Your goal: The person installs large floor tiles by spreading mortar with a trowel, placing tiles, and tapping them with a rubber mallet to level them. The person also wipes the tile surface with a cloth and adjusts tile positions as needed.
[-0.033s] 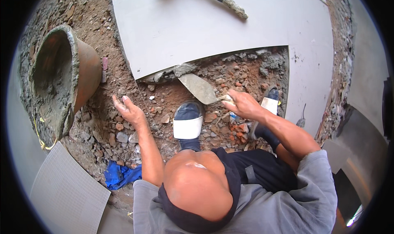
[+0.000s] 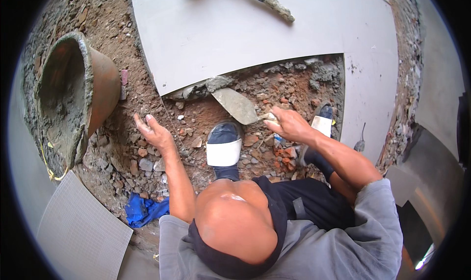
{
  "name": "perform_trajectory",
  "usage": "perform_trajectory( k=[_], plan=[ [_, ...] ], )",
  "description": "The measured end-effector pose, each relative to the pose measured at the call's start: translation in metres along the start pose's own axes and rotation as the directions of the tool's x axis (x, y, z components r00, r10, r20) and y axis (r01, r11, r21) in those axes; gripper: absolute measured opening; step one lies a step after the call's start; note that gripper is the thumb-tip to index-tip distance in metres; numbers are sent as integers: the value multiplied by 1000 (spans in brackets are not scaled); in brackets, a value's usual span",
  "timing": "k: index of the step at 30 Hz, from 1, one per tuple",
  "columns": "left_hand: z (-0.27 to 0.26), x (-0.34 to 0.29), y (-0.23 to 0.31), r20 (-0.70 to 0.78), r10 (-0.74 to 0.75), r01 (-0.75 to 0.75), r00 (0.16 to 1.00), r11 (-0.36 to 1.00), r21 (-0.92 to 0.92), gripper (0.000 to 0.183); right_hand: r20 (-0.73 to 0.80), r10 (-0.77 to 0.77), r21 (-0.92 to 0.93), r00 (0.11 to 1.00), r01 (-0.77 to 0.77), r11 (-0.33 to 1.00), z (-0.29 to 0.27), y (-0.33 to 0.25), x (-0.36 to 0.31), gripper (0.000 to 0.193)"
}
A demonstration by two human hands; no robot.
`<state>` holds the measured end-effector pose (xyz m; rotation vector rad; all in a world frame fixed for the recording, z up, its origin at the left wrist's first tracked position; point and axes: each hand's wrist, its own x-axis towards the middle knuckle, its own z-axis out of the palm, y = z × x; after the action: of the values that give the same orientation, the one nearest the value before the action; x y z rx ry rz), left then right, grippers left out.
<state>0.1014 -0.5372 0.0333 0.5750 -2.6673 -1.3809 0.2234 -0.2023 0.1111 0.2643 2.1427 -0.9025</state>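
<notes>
One broad pale slab [image 2: 235, 39], bordering brick-strewn rubble [image 2: 282, 88]; one orange-brown bucket [image 2: 104, 81], grey-crusted, at left, with grey mortar [image 2: 63, 91] inside. One trowel [image 2: 235, 106], grey blade over the rubble, tip near the slab's edge; one right hand [image 2: 293, 125], fingers wrapped round the trowel's handle; one left hand [image 2: 156, 133], open, fingers loosely parted, between bucket and trowel.

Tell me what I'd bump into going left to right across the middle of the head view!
Crusty brown bucket, left hand, trowel, right hand, small grey thing with a thin stem.
</notes>
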Motion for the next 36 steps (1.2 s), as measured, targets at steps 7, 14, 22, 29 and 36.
perform_trajectory(
  k=[7,14,22,29,36],
  plan=[
    [8,1,3,39,48,-51,998,995,81,55,-143,37,-81,989,-49,995,-14,24,-12,30],
    [26,3,9,65,87,-89,994,995,35,50,-363,-84,-329,928,-43,943,-97,90,-86,34],
    [43,-4,25,113,354,-367,928,922,124,50,-671,25,-450,741,-434,781,-133,125,-197,31],
    [22,-1,28,79,294,-300,953,949,92,51,-763,161,-299,626,-563,771,-113,157,-158,32],
    [20,2,11,-44,280,-267,959,945,191,50,-546,187,-384,816,-442,810,-131,162,-170,25]
  ],
)
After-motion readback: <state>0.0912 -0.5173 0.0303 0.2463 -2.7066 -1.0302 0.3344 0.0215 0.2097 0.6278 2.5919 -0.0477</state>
